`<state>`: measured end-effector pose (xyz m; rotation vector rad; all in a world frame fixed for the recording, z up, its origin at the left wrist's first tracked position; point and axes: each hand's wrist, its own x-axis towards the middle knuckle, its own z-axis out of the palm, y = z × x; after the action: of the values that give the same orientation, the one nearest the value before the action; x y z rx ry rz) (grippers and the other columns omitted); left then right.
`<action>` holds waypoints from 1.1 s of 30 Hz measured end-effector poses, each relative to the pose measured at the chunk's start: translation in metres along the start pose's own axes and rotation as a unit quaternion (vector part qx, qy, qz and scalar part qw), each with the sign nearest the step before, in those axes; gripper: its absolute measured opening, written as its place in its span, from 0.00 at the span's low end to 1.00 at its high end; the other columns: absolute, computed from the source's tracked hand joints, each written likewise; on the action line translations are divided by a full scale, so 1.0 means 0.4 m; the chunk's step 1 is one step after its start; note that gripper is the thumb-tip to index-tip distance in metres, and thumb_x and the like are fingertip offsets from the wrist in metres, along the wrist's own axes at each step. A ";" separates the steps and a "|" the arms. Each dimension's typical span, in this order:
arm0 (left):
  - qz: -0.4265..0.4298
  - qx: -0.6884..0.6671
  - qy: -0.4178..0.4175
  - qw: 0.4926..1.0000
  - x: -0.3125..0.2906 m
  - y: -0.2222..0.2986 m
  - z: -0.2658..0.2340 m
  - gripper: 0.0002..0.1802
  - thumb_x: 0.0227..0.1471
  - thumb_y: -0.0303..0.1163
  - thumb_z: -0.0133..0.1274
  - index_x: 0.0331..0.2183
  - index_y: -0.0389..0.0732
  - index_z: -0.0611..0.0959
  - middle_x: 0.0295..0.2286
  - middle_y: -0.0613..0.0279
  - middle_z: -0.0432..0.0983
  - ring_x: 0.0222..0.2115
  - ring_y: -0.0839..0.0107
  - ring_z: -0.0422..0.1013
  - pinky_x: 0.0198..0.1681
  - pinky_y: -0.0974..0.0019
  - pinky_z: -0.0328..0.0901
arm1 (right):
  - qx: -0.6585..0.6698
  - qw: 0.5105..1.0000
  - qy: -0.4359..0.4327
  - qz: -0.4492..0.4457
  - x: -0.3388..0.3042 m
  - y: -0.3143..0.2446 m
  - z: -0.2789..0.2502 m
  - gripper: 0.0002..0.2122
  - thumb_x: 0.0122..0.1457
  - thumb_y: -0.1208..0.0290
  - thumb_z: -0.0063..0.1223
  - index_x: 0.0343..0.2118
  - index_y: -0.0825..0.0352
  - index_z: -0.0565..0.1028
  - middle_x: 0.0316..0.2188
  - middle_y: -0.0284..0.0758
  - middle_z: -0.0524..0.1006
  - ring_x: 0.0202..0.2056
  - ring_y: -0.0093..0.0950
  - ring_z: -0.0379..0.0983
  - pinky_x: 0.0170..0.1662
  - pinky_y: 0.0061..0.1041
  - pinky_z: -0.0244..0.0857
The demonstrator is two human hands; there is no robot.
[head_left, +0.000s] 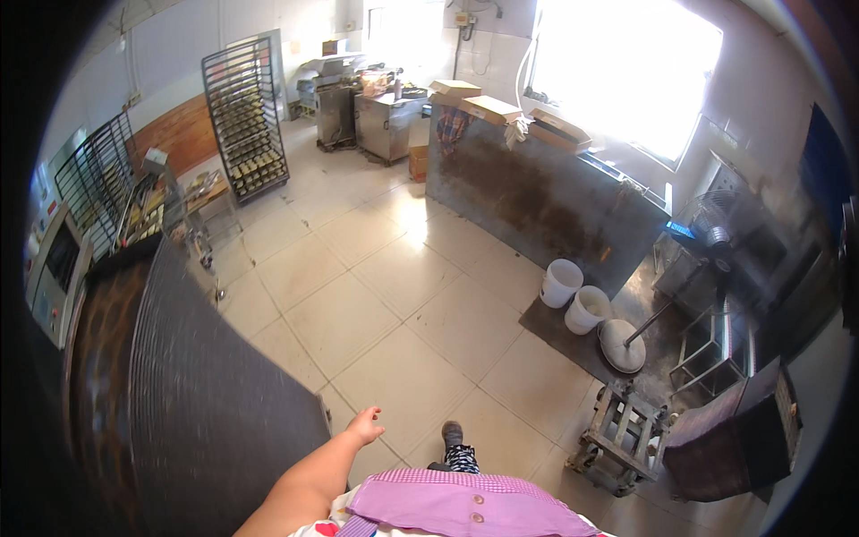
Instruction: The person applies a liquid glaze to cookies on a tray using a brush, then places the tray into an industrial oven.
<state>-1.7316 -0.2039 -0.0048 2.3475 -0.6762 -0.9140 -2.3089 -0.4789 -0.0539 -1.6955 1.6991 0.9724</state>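
Note:
My left hand [366, 424] hangs in front of me over the tiled floor, holding nothing, its fingers loosely bent and apart. Closest to it is the corner of a large dark machine [210, 385] with a ridged top, which fills the lower left; the hand does not touch it. My right hand is out of sight. Below the left hand, one shoe [453, 435] shows past my pink apron [474, 503].
A tall rack of filled trays [246, 125] stands far left. Two white buckets [562, 283], a fan on a round base [622, 346] and a low wooden dolly [617, 438] line the right. Behind the buckets is a long metal counter [528, 179] bearing cardboard boxes [491, 109].

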 end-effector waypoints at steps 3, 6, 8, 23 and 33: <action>0.021 0.042 0.007 0.999 0.130 -0.014 -0.022 0.32 0.41 0.37 0.60 0.49 0.43 0.70 0.44 0.53 0.69 0.47 0.58 0.66 0.50 0.60 0.63 | -0.028 0.998 -0.041 -0.030 0.146 -0.202 -0.046 0.18 0.49 0.63 0.52 0.43 0.64 0.76 0.41 0.42 0.76 0.44 0.39 0.73 0.47 0.33 0.66; -0.016 0.055 -0.083 0.995 0.220 -0.104 -0.037 0.33 0.41 0.41 0.60 0.50 0.42 0.70 0.45 0.49 0.70 0.47 0.55 0.67 0.50 0.58 0.63 | -0.078 0.990 -0.059 -0.099 0.325 -0.472 -0.144 0.17 0.51 0.63 0.50 0.42 0.65 0.76 0.41 0.42 0.76 0.43 0.39 0.73 0.46 0.34 0.67; -0.008 0.028 -0.143 0.989 0.293 -0.227 -0.078 0.33 0.43 0.48 0.57 0.48 0.39 0.73 0.43 0.46 0.73 0.44 0.52 0.70 0.47 0.57 0.65 | -0.163 0.970 -0.025 -0.180 0.456 -0.730 -0.291 0.16 0.52 0.63 0.49 0.42 0.65 0.76 0.41 0.42 0.76 0.43 0.39 0.73 0.46 0.35 0.68; -0.348 -0.062 0.055 0.934 0.549 -0.492 -0.459 0.25 0.39 0.41 0.61 0.38 0.36 0.78 0.37 0.50 0.75 0.40 0.58 0.71 0.45 0.61 0.65 | 0.127 0.855 0.093 -0.494 0.134 -2.372 -0.849 0.13 0.51 0.69 0.53 0.41 0.61 0.76 0.36 0.40 0.78 0.40 0.36 0.74 0.44 0.32 0.67; -0.254 -0.088 0.240 0.933 1.121 -0.506 -1.144 0.19 0.40 0.32 0.61 0.37 0.37 0.77 0.42 0.50 0.70 0.44 0.57 0.67 0.49 0.60 0.63 | -0.105 0.949 0.031 -0.294 0.400 -2.439 -0.823 0.20 0.48 0.62 0.54 0.45 0.61 0.76 0.43 0.40 0.76 0.47 0.37 0.72 0.50 0.30 0.65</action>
<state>-1.0611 -0.1974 -0.0461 2.4766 0.2131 -0.5219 -1.3137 -0.7842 -0.0974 -2.2095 1.0322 0.8296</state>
